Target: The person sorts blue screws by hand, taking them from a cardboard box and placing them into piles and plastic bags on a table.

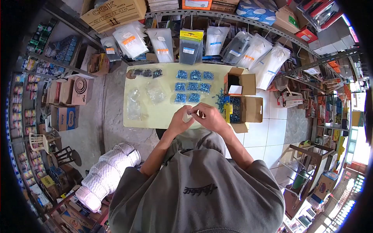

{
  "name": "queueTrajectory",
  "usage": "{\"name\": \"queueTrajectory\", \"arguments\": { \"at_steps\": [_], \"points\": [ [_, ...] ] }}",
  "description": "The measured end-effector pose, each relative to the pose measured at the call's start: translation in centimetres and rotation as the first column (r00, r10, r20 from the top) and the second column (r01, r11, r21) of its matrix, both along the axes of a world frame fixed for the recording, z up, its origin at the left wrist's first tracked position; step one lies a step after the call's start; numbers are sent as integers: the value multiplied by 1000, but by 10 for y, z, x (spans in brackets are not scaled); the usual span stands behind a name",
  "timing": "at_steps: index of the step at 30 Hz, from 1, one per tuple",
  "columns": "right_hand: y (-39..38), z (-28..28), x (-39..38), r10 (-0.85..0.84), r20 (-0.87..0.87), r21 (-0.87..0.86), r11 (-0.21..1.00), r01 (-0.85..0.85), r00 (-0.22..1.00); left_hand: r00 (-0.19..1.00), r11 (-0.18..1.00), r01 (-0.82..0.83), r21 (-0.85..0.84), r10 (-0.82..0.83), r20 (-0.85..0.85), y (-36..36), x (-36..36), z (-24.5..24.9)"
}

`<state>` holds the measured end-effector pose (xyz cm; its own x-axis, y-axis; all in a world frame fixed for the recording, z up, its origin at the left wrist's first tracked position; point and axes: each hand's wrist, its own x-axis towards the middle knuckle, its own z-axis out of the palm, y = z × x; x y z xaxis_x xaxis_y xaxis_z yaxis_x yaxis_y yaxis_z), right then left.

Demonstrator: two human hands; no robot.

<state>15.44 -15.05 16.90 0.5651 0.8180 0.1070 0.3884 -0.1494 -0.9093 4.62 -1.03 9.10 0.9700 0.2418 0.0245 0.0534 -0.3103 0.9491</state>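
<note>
My left hand (180, 121) and my right hand (211, 117) meet over the near edge of the pale yellow table (155, 116). Their fingers are pinched together around something small and greyish, too small to name. Beyond them lie rows of clear bags of blue pieces (193, 86), perhaps screws or wall plugs. Right of my right hand, loose blue pieces (220, 101) spill beside an open carton (235, 110) with more blue pieces inside. Empty-looking clear plastic bags (155, 92) lie at the left, below a few bags of dark pieces (147, 73).
Another open carton (234, 83) with dark contents stands at the table's right. Packs of cable ties (191, 46) hang along the far side. A large roll of white rope (110, 171) is on the floor at left. Stocked shelves line both sides, with a wooden frame (311, 171) at right.
</note>
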Motion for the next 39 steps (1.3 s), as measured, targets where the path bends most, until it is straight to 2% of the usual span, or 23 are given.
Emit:
{"name": "queueTrajectory", "arguments": {
  "at_steps": [9,11,12,13,15,16,18,19,21,23,35,39],
  "points": [
    [-4,1,-1,-25,10,12,1000,25,1000,1000,1000,3,-23,-3,15,-3,-1,-1],
    [-6,-5,8,-103,-44,-91,991,99,994,999,999,-7,-50,9,32,-4,-2,-1],
    [-7,-18,14,-199,-46,-115,975,192,979,1000,997,-14,-80,14,7,-4,-3,-1],
    [-8,-36,21,-197,-45,-114,975,191,979,1000,994,-22,-111,20,-19,-4,-4,-1],
    [-13,-75,40,-350,72,-242,902,357,934,999,992,-29,-124,26,-24,-3,-6,-2],
    [-16,-93,47,-348,73,-243,903,356,934,999,990,-35,-138,31,-31,-4,-7,-3],
    [-19,-125,59,-319,246,-455,796,400,915,999,988,-37,-147,35,-19,-5,-7,1],
    [-17,-136,64,-314,246,-454,799,395,917,999,987,-37,-155,36,-8,-4,-8,1],
    [-16,-157,71,-251,335,-591,694,410,908,999,990,-41,-134,42,1,-3,-10,2],
    [-17,-176,75,-206,351,-594,705,387,913,999,993,-47,-111,49,12,-1,-12,2],
    [-16,-230,82,-338,369,-477,730,489,866,996,987,-92,-129,93,-1,3,-20,0],
    [-17,-224,78,-342,385,-465,730,501,857,995,988,-95,-118,98,25,2,-16,0]
  ]
}}
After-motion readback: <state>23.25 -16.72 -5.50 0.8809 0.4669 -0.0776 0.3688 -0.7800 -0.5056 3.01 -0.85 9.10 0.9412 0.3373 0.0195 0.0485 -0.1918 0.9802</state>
